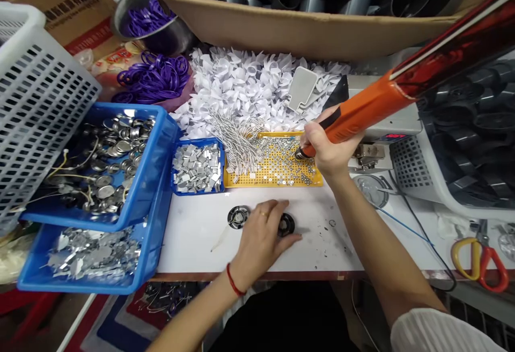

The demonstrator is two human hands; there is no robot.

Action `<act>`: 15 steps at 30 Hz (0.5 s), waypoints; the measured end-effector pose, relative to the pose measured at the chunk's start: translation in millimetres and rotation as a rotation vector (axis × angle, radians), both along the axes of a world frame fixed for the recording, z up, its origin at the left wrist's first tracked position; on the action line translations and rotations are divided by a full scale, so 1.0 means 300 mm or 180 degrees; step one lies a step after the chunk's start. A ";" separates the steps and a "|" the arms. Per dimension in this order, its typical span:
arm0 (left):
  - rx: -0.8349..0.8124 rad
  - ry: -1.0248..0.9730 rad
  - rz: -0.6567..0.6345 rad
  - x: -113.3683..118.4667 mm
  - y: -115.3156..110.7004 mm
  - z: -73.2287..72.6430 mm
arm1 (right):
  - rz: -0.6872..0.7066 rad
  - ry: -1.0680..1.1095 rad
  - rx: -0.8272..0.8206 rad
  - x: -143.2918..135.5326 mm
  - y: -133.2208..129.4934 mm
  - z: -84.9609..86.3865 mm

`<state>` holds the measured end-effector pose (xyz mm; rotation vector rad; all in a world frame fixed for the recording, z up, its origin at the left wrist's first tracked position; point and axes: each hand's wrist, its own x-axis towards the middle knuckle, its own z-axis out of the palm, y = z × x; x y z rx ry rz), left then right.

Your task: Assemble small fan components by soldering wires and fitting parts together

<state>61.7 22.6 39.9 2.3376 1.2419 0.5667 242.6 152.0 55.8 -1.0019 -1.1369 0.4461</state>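
At three o'clock, your right hand (333, 151) clasps the orange driver (368, 108), seemingly the pickup step at the yellow tray (274, 181), calling for steady aim. Toward five, your left hand (259, 236) partly hides a black part (287, 225), grip unclear.

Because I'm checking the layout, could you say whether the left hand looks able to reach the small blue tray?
Likely yes: the left hand is near the small blue tray, with only a low round part about between.
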 end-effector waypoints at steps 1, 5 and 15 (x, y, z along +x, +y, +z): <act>0.0045 -0.0072 0.0075 0.002 -0.032 -0.014 | -0.0009 -0.0022 -0.0008 -0.002 0.002 -0.003; 0.0263 0.0029 0.0319 0.026 0.013 -0.013 | 0.0071 0.0049 0.0119 -0.014 -0.003 -0.007; 0.0168 0.0980 -0.0199 0.161 0.241 -0.048 | -0.0051 -0.0033 -0.0136 0.008 0.018 -0.065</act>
